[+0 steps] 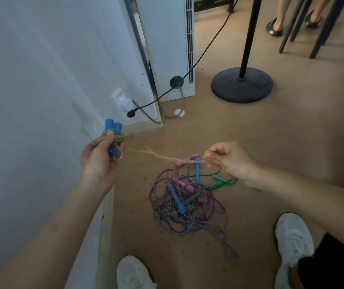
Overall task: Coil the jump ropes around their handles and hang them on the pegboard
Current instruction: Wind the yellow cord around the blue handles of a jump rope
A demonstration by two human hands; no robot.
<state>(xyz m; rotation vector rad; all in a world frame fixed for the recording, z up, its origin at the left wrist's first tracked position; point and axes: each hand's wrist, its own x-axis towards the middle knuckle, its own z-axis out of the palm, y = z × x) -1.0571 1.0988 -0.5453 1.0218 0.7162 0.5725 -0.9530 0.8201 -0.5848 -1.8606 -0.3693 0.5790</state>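
Observation:
My left hand (98, 159) grips a pair of blue jump-rope handles (113, 130) held together, with a few turns of yellowish rope wound around them. The loose rope (162, 156) stretches blurred from the handles to my right hand (229, 161), which pinches it at about the same height. Below, on the wooden floor, lies a tangled pile of jump ropes (189, 207) with blue, pink and green handles and purple, striped and dark cords. No pegboard is in view.
A white wall (41, 80) rises on the left with a plugged adapter (122, 100) and a black cable. A black round stand base (242, 85) sits behind the pile. Chair legs and another person's feet (274, 28) are at top right. My white shoes (292, 236) flank the bottom.

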